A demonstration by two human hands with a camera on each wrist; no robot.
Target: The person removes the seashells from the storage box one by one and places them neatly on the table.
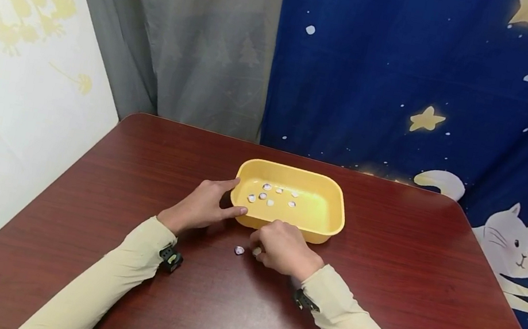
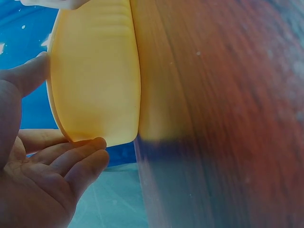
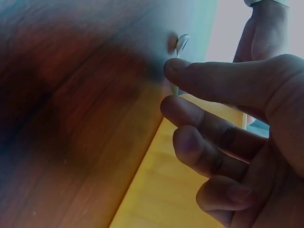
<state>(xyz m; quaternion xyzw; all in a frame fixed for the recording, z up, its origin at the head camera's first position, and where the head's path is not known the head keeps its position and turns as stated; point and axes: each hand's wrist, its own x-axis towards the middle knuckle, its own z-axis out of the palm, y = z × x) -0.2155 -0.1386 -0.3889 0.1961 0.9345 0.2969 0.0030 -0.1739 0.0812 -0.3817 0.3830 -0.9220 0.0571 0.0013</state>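
In the head view, my left hand [image 1: 202,205] is at the left end of a yellow plastic basin [image 1: 294,174], thumb on the near rim and fingers against the end wall. The left wrist view shows those fingers [image 2: 90,156] nearly straight against the outer wall. Just in front of the basin, my right hand [image 1: 281,247] pinches a small pale shell [image 1: 257,251] low over the table, between thumb and index fingertips; it is mostly hidden in the right wrist view. Another small white-and-purple shell [image 1: 239,250] lies on the table to its left.
Several small white-and-purple shells [image 1: 267,187] lie spread over the basin floor, mostly in its left half. The reddish-brown wooden table [image 1: 377,300] reaches back to a grey curtain [image 1: 220,52] and a blue star-patterned curtain [image 1: 361,87]. A white patterned wall [image 1: 17,106] borders the left side.
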